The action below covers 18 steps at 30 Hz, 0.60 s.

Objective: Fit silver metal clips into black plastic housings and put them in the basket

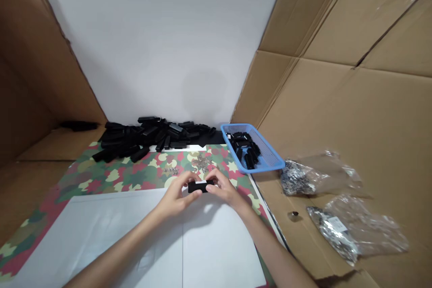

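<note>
Between my two hands is a small black oblong case, held level above the white sheet. My left hand grips its left end with thumb in front and fingers behind. At the other end, my right hand pinches it the same way. A strip of white shows along the top edge of the case. Just beyond the hands, small shiny metal pieces lie scattered on the camouflage-patterned cloth. What they are is too small to tell.
A heap of similar black cases lies along the white wall. To the right, a blue plastic basket holds several more. Two clear bags of metal parts rest on the cardboard at right. White sheets cover the near table.
</note>
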Each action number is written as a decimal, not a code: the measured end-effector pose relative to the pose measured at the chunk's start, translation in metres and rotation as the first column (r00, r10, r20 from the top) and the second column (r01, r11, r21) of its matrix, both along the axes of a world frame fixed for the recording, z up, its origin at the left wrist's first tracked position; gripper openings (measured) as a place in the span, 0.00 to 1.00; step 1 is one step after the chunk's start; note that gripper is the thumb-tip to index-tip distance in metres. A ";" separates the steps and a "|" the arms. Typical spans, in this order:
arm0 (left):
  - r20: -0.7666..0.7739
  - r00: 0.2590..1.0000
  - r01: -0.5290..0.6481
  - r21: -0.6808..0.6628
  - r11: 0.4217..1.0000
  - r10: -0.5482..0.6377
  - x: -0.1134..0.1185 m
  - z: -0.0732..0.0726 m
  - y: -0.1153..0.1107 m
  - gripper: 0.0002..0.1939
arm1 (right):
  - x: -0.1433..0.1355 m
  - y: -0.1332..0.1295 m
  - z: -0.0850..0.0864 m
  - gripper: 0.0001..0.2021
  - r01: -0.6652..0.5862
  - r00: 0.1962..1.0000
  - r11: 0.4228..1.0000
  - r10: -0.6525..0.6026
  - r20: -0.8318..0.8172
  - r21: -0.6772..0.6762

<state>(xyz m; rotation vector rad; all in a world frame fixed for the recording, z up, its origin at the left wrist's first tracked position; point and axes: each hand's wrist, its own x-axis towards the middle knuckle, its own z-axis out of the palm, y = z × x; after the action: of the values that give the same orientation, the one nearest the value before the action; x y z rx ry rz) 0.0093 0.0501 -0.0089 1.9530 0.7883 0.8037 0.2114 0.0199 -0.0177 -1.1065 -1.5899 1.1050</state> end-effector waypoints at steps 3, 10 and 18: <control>0.047 0.999 0.003 -0.043 0.999 -0.001 0.000 0.000 0.000 0.13 | 0.001 0.000 -0.001 0.13 -0.038 0.999 0.999 0.038 -0.011 -0.018; 0.100 0.994 0.058 -0.107 0.993 -0.048 0.000 0.002 -0.001 0.13 | 0.004 0.001 -0.003 0.14 -0.002 1.000 1.000 0.002 0.007 0.013; 0.109 0.994 0.041 -0.139 0.989 -0.026 -0.001 0.007 -0.001 0.12 | 0.004 -0.002 0.005 0.14 0.032 0.999 0.999 -0.032 0.018 0.014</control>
<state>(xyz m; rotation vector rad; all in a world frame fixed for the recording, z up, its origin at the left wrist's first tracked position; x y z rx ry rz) 0.0087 0.0488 -0.0019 1.7787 0.7270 0.8035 0.2157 0.0180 -0.0130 -1.1324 -1.5864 1.0647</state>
